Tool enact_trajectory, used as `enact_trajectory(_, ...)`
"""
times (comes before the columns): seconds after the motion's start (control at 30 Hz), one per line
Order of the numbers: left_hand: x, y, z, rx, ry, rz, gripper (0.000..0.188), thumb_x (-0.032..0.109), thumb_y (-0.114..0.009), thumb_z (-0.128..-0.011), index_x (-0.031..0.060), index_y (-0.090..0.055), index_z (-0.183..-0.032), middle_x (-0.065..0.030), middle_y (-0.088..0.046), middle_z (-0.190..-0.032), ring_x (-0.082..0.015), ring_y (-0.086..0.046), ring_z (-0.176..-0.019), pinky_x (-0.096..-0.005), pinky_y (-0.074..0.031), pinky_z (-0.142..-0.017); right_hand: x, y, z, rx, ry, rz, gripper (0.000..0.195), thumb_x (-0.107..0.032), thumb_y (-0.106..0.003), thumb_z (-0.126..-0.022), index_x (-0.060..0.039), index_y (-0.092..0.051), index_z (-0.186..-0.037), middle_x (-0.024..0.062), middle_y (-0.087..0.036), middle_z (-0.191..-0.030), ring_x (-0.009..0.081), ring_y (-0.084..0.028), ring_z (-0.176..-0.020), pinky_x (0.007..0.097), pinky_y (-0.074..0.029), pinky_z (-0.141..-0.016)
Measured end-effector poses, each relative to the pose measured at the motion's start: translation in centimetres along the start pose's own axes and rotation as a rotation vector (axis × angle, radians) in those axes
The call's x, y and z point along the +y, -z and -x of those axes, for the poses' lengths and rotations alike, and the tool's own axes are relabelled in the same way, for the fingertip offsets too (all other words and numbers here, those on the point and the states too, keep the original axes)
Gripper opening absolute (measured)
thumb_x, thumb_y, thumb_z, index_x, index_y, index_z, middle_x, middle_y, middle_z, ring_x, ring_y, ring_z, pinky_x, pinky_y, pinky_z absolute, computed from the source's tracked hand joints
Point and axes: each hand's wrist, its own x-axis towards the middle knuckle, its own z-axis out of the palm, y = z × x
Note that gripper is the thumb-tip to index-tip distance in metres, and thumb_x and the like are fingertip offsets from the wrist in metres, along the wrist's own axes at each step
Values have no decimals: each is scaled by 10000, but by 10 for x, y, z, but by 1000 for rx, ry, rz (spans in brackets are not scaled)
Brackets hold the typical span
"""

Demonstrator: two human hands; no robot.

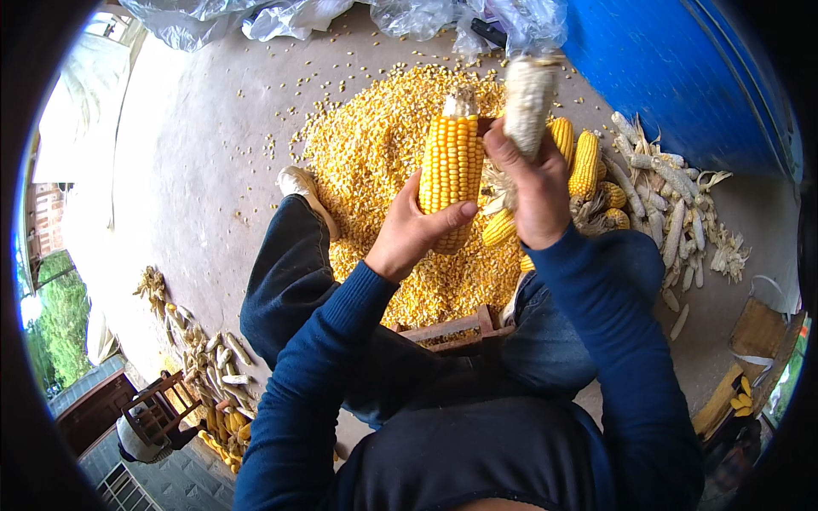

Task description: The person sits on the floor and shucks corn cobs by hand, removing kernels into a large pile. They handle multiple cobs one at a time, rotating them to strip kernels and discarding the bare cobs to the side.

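My left hand (418,227) holds a full ear of yellow corn (451,166) upright by its lower part; the husk stub at its top is bare of kernels. Close beside it, my right hand (533,175) grips a pale stripped corncob (529,105), slightly blurred. Both are above a large heap of loose corn kernels (364,140) on the floor between my legs. More unshelled ears (584,167) lie under and to the right of my right hand, partly hidden by it.
Stripped cobs (674,198) are piled at the right, by a large blue container (677,76). Crumpled clear plastic (415,19) lies beyond the heap. A wooden stool edge (447,329) shows between my legs. At lower left are more cobs (220,370), ears and a wooden chair (163,409).
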Motion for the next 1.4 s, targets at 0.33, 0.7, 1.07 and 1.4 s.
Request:
enact_trajectory(0.33, -14, -6, 12, 49, -78, -833, 683, 266, -792, -692, -50, -420, -1170, -144, -639, -854, -177, -638, -710, -298, -516, -622, 4, 9, -15, -263, -199, 26, 357, -65, -630, -827, -10, -517, -1161, 118, -588, -1081, 218, -623, -928, 334, -511, -815)
enact_trajectory(0.7, -19, 0, 11, -93, 27, -203, 643, 300, -780, -735, -25, -434, -1168, -88, -626, -948, -141, -619, -808, -290, -512, -722, -7, 10, -28, -263, -294, -117, 292, -215, -685, -832, -16, -604, -1029, 81, -638, -970, 149, -624, -838, 277, -490, -787)
enact_trajectory(1.07, -7, -15, 26, -116, 132, -51, 494, 241, -719, -805, -10, -437, -1126, -58, -590, -939, -139, -590, -809, -276, -502, -712, 22, 6, -14, -74, 54, 388, 182, -180, -681, -836, -24, -645, -922, 40, -656, -802, 105, -610, -739, 247, -482, -655)
enact_trajectory(1.4, -16, -4, 14, 164, -124, -1036, 685, 438, -750, -688, -20, -422, -1079, -227, -622, -800, -370, -636, -692, -427, -516, -608, -5, 15, -27, -374, -301, 64, 311, -211, -667, -833, -15, -604, -1066, 59, -637, -985, 134, -583, -970, 264, -453, -850)
